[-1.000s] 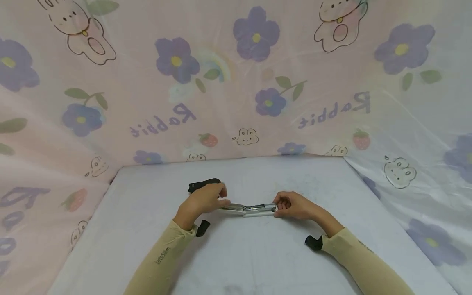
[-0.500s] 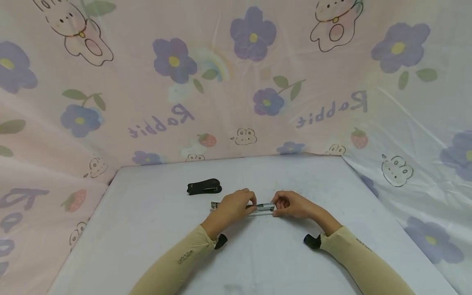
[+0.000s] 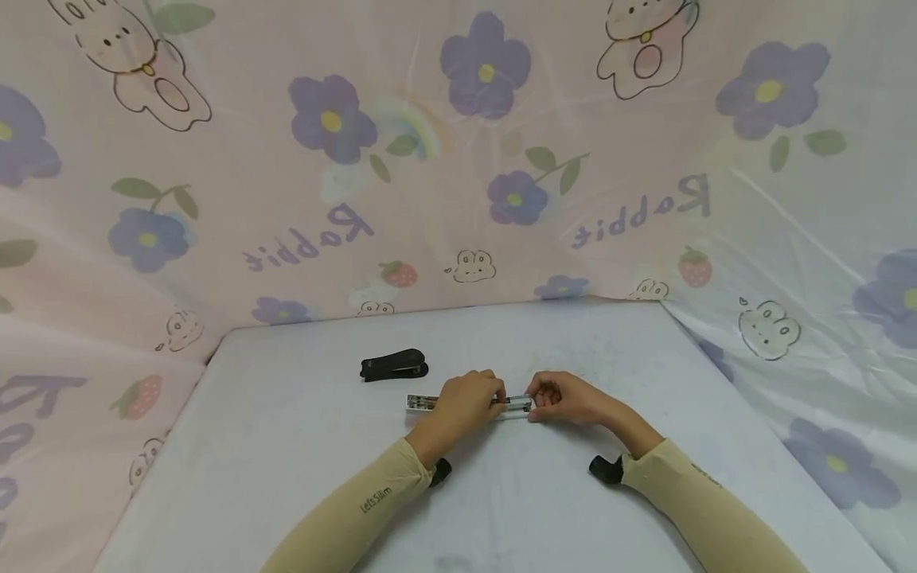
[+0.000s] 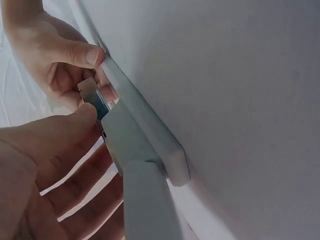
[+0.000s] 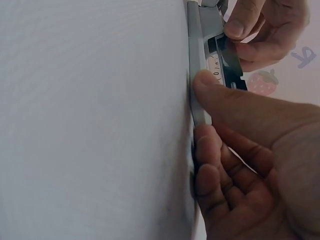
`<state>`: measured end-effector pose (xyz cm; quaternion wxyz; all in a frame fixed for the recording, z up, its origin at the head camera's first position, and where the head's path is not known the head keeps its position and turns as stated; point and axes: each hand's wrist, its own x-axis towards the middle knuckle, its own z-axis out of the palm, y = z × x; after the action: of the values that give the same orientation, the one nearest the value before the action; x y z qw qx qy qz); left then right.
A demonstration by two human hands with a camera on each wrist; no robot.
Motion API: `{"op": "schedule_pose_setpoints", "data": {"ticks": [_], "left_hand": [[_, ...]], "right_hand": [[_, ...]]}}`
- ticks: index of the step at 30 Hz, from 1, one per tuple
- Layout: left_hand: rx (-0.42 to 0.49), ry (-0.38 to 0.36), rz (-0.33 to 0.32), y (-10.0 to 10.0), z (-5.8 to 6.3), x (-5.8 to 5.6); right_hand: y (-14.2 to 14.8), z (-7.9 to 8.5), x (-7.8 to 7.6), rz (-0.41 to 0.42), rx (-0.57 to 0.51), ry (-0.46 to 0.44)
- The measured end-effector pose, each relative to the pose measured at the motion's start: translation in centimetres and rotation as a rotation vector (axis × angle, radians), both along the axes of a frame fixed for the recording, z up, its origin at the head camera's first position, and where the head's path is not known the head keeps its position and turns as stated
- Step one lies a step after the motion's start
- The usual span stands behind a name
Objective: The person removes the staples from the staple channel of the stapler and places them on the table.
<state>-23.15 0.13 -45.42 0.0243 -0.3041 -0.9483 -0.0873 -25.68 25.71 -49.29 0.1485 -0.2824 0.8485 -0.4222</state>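
Note:
A light grey stapler (image 3: pixel 419 403) lies on the table, folded wide open, its top arm laid back to the left. My left hand (image 3: pixel 464 404) is over its middle. In the left wrist view, the left thumb and fingers pinch the metal staple magazine (image 4: pixel 93 97), which stands tilted up from the stapler's base (image 4: pixel 142 120). At the base's right end, my right hand (image 3: pixel 573 398) holds on; the right wrist view has its thumb (image 5: pixel 206 82) pressed on the base, other fingers curled below. Whether staples are inside cannot be made out.
A second, black stapler (image 3: pixel 394 365) lies farther back, left of the hands. The white table (image 3: pixel 286 430) ends at a patterned cloth (image 3: pixel 430 199) hung behind and along the sides. Both forearms wear beige sleeves, with black pieces at the wrists.
My left hand has moved right, from the stapler's left part to the magazine, and pinches it now. That uncovers the black stapler and the folded-back arm. My right hand stays put.

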Motion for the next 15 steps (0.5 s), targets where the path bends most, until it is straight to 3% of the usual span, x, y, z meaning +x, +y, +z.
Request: {"op": "schedule_pose_setpoints", "data": {"ticks": [15], "left_hand": [[0.024,0.050,0.033,0.86,0.11,0.23]], "right_hand": [[-0.10,0.34,0.19,0.005,-0.003,0.017]]}}
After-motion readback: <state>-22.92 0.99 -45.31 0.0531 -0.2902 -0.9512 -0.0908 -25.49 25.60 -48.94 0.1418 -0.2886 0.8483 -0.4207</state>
